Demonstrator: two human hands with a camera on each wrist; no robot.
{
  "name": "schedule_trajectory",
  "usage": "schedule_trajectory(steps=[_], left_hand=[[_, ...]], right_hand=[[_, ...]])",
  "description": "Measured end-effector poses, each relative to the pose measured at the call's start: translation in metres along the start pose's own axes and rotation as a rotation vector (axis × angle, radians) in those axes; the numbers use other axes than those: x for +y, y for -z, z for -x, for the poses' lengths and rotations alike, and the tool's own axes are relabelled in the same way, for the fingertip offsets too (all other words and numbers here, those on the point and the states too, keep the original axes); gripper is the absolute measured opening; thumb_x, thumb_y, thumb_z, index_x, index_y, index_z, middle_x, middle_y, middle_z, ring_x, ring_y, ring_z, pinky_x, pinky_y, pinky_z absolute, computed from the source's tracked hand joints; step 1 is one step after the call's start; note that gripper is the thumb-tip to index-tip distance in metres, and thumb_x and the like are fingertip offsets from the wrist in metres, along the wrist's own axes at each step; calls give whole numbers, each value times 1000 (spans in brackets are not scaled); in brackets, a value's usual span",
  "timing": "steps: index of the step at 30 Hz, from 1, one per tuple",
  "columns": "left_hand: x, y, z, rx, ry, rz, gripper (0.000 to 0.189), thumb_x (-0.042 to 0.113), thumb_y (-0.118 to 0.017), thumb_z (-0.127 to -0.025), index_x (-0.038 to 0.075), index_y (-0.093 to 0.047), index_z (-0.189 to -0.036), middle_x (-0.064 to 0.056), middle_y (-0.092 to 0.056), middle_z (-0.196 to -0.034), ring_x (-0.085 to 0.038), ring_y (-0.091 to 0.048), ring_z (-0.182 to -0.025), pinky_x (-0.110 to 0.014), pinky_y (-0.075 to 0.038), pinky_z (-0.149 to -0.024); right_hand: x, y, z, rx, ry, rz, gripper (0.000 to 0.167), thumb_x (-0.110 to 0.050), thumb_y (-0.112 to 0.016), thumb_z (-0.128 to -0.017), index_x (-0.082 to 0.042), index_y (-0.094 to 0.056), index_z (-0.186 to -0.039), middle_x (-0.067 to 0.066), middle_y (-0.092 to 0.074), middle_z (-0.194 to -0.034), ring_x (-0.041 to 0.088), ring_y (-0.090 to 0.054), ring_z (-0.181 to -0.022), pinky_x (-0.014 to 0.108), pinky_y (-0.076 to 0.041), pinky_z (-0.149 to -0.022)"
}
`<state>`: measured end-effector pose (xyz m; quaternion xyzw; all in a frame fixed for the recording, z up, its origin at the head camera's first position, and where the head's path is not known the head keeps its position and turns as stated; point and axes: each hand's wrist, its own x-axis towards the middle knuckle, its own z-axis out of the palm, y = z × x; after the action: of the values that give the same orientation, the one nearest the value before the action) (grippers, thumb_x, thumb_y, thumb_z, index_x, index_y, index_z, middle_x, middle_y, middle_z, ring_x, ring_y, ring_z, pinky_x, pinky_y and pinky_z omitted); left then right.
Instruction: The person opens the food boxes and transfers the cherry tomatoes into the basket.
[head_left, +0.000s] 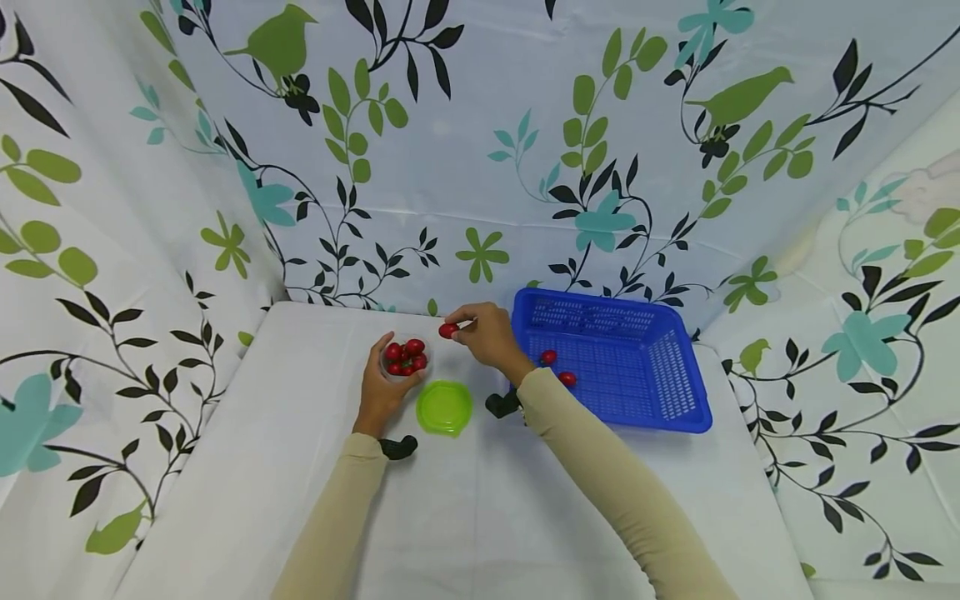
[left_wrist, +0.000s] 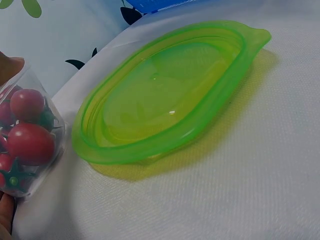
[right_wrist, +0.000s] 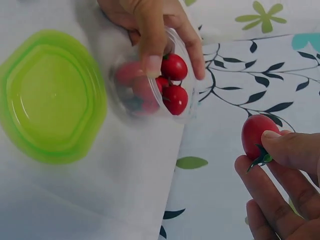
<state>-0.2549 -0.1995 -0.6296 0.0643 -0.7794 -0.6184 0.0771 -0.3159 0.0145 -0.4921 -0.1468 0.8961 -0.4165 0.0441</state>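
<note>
Near the white worktop's (head_left: pixel 450 517) far edge, left hand (head_left: pixel 380 392) grips clear round plastic cup (right_wrist: pixel 159 114); right hand (head_left: pixel 486 335) pinches oval red tomato (right_wrist: pixel 255 132).

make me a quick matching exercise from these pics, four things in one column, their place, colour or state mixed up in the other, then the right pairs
Column one
1. clear tub
2. shallow lid
3. raised tomato
4. plastic basket

Column two
A. pinched by the right hand
B. blue, with two tomatoes visible inside
C. gripped by the left hand, with several tomatoes inside
D. yellow-green, lying flat on the white cloth

Right pairs: 1-C, 2-D, 3-A, 4-B
</note>
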Motion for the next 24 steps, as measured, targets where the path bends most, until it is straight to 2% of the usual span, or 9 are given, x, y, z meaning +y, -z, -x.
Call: schedule_trajectory(steps=[7,14,19,24], left_hand=[[0,0,1,-4,4,-8,93,24,-88,-89,29,-34,-165,-10,-35,-172,-26,-25,-163,-57,-17,-135],[3,1,2,-8,1,-10,94,21,-88,-89,24,-33,-166,-12,-35,-172,-28,-25,-163,-57,-18,-135],[5,1,3,-8,-6,-8,94,18,-87,-90,25,-32,-166,-13,-34,-173,-30,-25,-163,-59,-18,-135],[4,0,3,-5,-1,-25,93,22,-86,-91,22,-32,-166,-10,-34,-173,-29,-26,-163,-60,-19,-134]], right_hand=[[8,16,4,16,3,-61,22,-4,-81,-93,-16,-83,-111,4,-80,-113,17,-78,-93,32,-66,-80],[20,36,10,49,-19,-65,23,-3,-81,-93,-16,-83,-112,6,-80,-116,20,-79,-93,38,-65,-81],[32,46,11,63,-29,-77,24,-2,-79,-93,-14,-83,-113,8,-78,-121,23,-79,-98,40,-66,-85],[43,56,14,72,-55,-79,24,-3,-79,-94,-15,-83,-115,6,-77,-123,24,-78,-102,39,-65,-84]])
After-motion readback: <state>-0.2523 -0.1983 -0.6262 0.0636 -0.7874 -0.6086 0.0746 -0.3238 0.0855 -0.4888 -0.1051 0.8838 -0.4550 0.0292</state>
